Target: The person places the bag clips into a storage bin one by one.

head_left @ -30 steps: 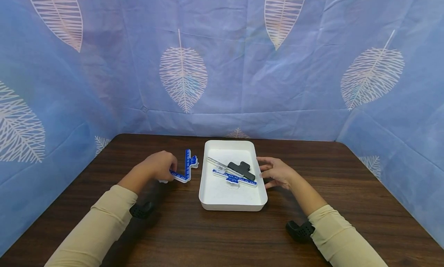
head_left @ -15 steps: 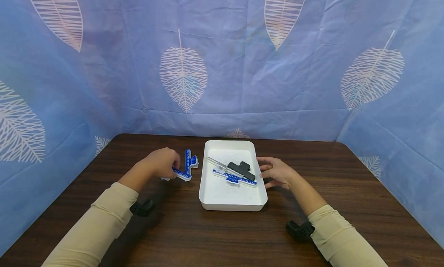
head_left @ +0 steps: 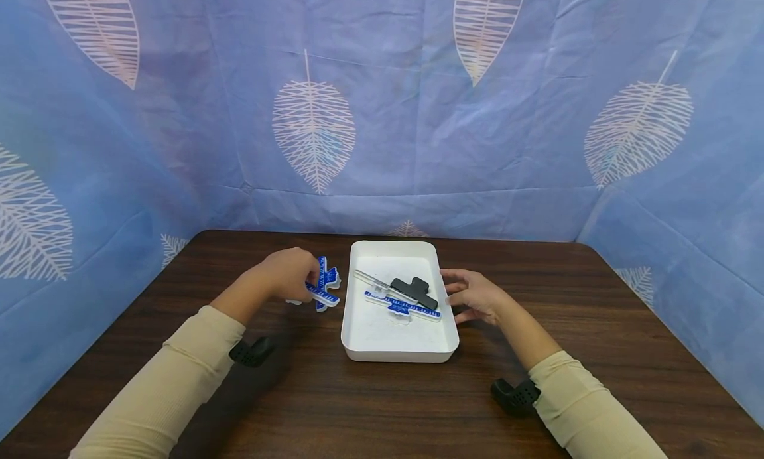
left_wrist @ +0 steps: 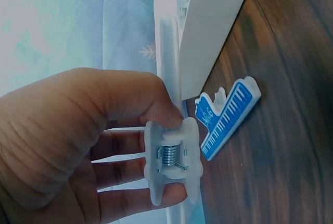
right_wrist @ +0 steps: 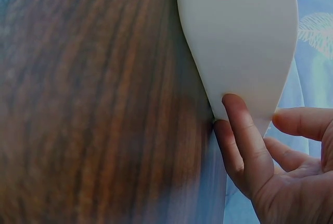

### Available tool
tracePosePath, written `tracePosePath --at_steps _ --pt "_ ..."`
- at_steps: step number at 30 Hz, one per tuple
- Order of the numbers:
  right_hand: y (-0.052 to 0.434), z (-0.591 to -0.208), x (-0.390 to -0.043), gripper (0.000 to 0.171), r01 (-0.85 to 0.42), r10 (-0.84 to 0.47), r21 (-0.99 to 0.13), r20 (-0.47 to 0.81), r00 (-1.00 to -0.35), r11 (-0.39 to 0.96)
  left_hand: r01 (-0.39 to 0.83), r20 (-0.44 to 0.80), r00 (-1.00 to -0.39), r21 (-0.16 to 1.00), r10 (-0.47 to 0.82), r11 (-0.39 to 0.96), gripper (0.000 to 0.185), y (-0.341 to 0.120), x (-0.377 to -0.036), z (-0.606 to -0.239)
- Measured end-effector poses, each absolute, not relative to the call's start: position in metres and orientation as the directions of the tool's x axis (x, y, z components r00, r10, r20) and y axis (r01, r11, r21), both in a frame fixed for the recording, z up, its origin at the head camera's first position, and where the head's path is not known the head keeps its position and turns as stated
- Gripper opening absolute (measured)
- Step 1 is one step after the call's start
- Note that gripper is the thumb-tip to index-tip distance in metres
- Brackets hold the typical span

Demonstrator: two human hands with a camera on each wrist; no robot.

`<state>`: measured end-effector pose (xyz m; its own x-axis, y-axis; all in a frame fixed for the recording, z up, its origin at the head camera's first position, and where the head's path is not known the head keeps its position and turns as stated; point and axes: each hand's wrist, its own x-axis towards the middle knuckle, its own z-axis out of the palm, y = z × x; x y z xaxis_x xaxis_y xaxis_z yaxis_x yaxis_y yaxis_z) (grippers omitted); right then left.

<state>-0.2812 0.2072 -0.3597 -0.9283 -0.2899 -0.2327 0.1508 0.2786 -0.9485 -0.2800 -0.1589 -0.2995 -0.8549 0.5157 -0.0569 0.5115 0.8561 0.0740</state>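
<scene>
My left hand (head_left: 285, 274) pinches a blue-and-white plastic clip (head_left: 325, 295) with ruler-like marks, left of the white tray. Seen end-on in the left wrist view, this held clip (left_wrist: 174, 156) shows its metal spring between thumb and fingers. A second blue-and-white clip (left_wrist: 231, 117) lies on the table beside the tray wall, partly behind the held one in the head view. On the other side, my right hand (head_left: 477, 298) rests spread fingertips against the tray's right wall (right_wrist: 239, 36), thumb tip at the rim.
Inside the white tray (head_left: 396, 355) lie a black clip (head_left: 416, 292), a blue-and-white clip (head_left: 402, 306) and a pale, narrow clip (head_left: 373, 280). The dark wooden table (head_left: 382, 419) is backed by a blue leaf-patterned cloth (head_left: 388, 147).
My left hand has lifted its clip and moved right, so the clip now overlaps the second clip in the head view. The right hand and tray have stayed in place.
</scene>
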Motion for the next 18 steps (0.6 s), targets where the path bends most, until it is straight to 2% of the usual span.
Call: tracePosePath --at_steps 18 --pt "0.207 -0.359 -0.282 0.074 0.164 -0.273 -0.944 -0.245 -0.930 0.288 0.579 -0.036 -0.813 0.058 0.581 0.813 0.011 -0.127 -0.285 -0.292"
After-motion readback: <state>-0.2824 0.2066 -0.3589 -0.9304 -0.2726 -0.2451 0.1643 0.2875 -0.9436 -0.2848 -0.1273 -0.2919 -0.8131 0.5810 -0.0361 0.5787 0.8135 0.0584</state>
